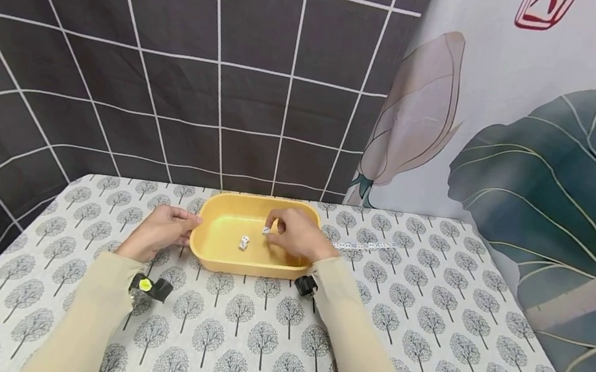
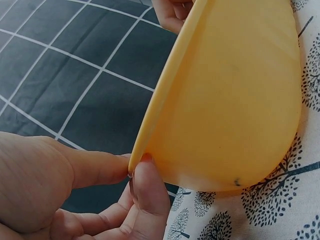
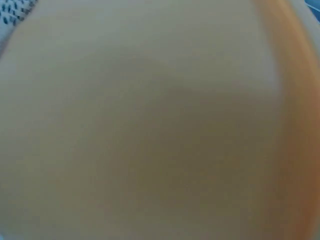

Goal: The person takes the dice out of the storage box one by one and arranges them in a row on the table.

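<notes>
A yellow oval plastic tub (image 1: 251, 270) stands on the table. My left hand (image 1: 163, 228) pinches its left rim; in the left wrist view the thumb and a finger (image 2: 150, 187) meet at the edge of the tub (image 2: 225, 100). Over the tub's right half, my right hand (image 1: 297, 234) pinches a small white die (image 1: 266, 230) between thumb and fingertips. On the tub floor, left of that hand, sit white dice (image 1: 244, 242) with dark spots, close together and perhaps one on another. Only a blurred pale surface and an orange-yellow band fill most of the right wrist view.
A thin row of small white spotted pieces (image 1: 365, 246), looking like dice, lies right of the tub, partly behind my right hand. The tree-print tablecloth (image 1: 237, 321) covers the table. A dark gridded curtain (image 1: 176, 90) and a flowered curtain (image 1: 528, 177) hang behind.
</notes>
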Available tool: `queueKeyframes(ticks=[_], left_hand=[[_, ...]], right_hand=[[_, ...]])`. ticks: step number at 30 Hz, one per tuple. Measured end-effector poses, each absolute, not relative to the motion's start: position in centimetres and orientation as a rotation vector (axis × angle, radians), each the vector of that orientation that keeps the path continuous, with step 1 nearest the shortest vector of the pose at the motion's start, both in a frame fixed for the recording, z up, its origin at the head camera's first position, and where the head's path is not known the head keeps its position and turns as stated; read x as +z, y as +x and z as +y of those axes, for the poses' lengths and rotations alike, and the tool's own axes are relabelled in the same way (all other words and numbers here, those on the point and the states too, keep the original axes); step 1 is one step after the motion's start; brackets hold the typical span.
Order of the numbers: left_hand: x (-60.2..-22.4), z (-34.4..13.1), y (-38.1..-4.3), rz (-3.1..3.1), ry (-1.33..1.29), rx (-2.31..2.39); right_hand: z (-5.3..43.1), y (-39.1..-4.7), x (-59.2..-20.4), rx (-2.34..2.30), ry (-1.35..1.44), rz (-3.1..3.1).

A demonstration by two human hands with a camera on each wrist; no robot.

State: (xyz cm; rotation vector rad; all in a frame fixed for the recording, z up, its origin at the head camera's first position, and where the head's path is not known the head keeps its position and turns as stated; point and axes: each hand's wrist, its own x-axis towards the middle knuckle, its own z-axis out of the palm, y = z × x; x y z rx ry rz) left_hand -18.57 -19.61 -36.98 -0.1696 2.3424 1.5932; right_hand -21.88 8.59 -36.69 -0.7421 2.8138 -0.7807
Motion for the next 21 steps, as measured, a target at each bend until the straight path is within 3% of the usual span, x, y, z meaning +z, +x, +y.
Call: queueKeyframes(ticks=[21], left_hand=[[-36.9, -19.7, -18.5, 2.336, -0.15, 1.597]], right_hand=[[12.0, -21.9, -34.1, -0.923, -0.792, 2.794]])
